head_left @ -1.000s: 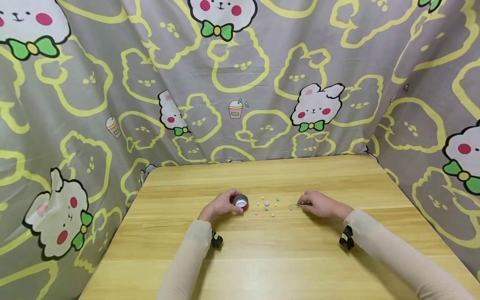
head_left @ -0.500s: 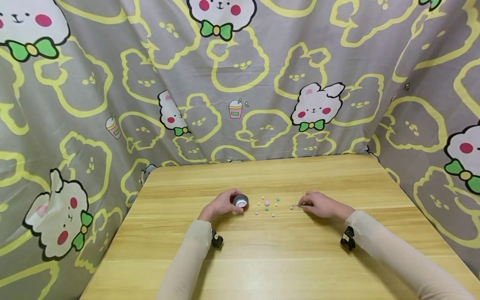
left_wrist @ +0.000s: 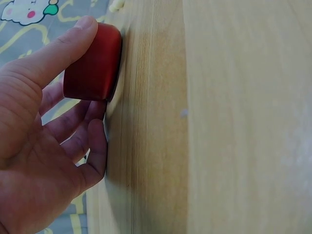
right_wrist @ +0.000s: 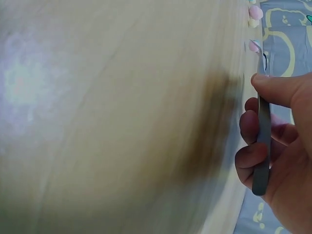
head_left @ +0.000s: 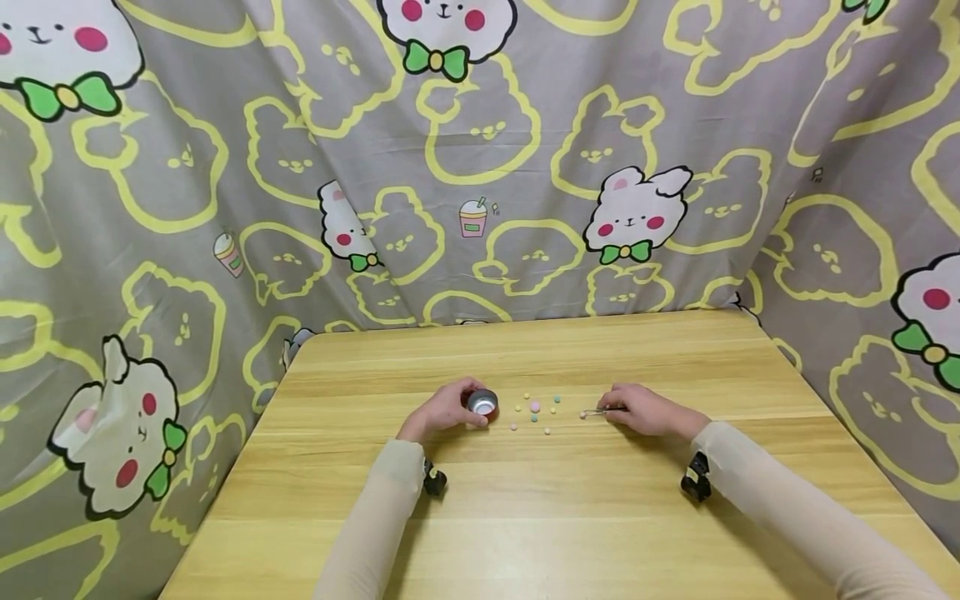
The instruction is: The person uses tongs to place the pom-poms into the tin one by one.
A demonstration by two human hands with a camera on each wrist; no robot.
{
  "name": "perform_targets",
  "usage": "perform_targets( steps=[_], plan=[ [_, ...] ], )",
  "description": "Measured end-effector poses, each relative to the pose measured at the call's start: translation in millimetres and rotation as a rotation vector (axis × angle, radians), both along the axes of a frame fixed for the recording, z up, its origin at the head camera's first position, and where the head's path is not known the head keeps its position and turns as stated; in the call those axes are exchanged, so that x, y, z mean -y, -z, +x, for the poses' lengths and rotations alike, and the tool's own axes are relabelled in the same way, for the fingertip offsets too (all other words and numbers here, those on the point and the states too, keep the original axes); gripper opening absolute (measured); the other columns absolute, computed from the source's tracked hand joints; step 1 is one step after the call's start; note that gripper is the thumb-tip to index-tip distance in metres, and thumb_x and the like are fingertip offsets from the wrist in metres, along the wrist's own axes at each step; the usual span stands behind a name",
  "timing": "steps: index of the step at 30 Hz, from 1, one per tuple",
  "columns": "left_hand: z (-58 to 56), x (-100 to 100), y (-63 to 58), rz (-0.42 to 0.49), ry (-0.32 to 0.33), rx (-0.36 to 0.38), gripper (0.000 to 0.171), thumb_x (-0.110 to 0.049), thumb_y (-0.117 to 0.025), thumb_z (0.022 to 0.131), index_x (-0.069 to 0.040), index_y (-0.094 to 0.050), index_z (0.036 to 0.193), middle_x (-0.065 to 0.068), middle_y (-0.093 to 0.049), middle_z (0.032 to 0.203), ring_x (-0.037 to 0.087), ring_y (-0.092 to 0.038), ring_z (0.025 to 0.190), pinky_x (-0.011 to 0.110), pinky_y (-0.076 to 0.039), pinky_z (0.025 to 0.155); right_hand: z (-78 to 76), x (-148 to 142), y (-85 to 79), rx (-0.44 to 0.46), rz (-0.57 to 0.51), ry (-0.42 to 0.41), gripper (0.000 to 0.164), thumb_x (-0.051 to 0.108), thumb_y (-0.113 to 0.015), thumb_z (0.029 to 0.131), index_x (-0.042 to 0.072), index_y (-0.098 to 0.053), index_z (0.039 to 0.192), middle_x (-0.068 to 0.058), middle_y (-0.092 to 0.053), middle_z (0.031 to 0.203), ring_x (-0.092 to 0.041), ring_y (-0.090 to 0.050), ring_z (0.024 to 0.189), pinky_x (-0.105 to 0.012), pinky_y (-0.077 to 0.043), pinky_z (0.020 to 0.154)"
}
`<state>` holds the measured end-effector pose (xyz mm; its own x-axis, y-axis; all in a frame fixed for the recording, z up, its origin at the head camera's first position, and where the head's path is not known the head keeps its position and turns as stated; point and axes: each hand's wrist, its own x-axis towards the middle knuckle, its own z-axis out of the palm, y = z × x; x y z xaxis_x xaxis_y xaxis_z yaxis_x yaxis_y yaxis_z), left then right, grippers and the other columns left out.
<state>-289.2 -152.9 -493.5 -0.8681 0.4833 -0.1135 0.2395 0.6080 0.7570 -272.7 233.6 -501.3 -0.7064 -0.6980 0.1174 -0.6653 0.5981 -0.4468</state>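
Note:
My left hand [head_left: 448,406] holds a small round cup [head_left: 482,404], red outside and silvery inside, tilted on the table with its opening facing up. In the left wrist view the thumb presses the red wall of the cup [left_wrist: 95,63] and fingers lie below it. My right hand [head_left: 647,410] grips metal tweezers [right_wrist: 262,141] between thumb and curled fingers. The tweezers' curved tip meets a small pink ball [right_wrist: 254,46]; whether it is pinched or only touched I cannot tell. Several small pink, yellow and blue-green balls lie between the hands, a larger pink ball [head_left: 535,407] among them.
A wooden table [head_left: 495,517] carries everything, its far edge against a grey curtain [head_left: 525,275] with yellow cartoon outlines. More curtain hangs at both sides. Black wrist cameras sit beneath both sleeves, the left camera [head_left: 434,479] and the right camera [head_left: 696,477].
Both hands stay nearly in place. The tweezers' tips and the small pink ball at them appear very slightly higher in the head view; the other balls have not moved on the table.

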Motion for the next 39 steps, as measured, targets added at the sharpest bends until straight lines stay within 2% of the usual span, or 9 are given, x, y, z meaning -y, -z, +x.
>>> perform_targets(
  steps=[16, 22, 29, 39],
  plan=[
    [0.6, 0, 1.6, 0.004, -0.011, 0.016, 0.050, -0.016, -0.080, 0.077, -0.011, -0.055, 0.119, 0.003, -0.059, 0.111, 0.018, -0.054, 0.103, 0.038, -0.042, 0.092, -7.6, 10, -10.5, -0.013, -0.018, 0.014, 0.016, 0.012, -0.060, 0.093, 0.011, -0.068, 0.106, 0.005, -0.058, 0.092, -0.011, -0.052, 0.081, -0.033, -0.044, 0.071],
    [-0.5, 0, 2.2, -0.007, -0.017, 0.005, 0.050, -0.017, -0.081, 0.076, -0.011, -0.056, 0.119, 0.002, -0.059, 0.109, 0.017, -0.053, 0.101, 0.037, -0.041, 0.092, -11.8, 16, -13.6, -0.010, -0.021, 0.021, 0.016, 0.011, -0.059, 0.093, 0.011, -0.068, 0.106, 0.004, -0.057, 0.090, -0.010, -0.052, 0.078, -0.032, -0.043, 0.068],
    [-1.3, 0, 2.1, 0.016, -0.012, 0.009, 0.050, -0.016, -0.082, 0.075, -0.011, -0.057, 0.117, 0.002, -0.059, 0.110, 0.018, -0.054, 0.102, 0.039, -0.041, 0.092, -16.0, 22, -16.1, -0.035, -0.044, 0.020, 0.015, 0.009, -0.060, 0.092, 0.010, -0.069, 0.104, 0.003, -0.061, 0.095, -0.013, -0.057, 0.086, -0.036, -0.046, 0.075],
    [-1.2, 0, 2.0, -0.001, -0.013, -0.001, 0.051, -0.019, -0.082, 0.074, -0.012, -0.057, 0.118, 0.001, -0.059, 0.110, 0.018, -0.054, 0.103, 0.038, -0.041, 0.092, -25.0, 32, -19.4, -0.039, -0.063, 0.014, 0.015, 0.007, -0.060, 0.091, 0.008, -0.070, 0.103, 0.002, -0.060, 0.088, -0.010, -0.051, 0.074, -0.030, -0.043, 0.067]
  ],
)
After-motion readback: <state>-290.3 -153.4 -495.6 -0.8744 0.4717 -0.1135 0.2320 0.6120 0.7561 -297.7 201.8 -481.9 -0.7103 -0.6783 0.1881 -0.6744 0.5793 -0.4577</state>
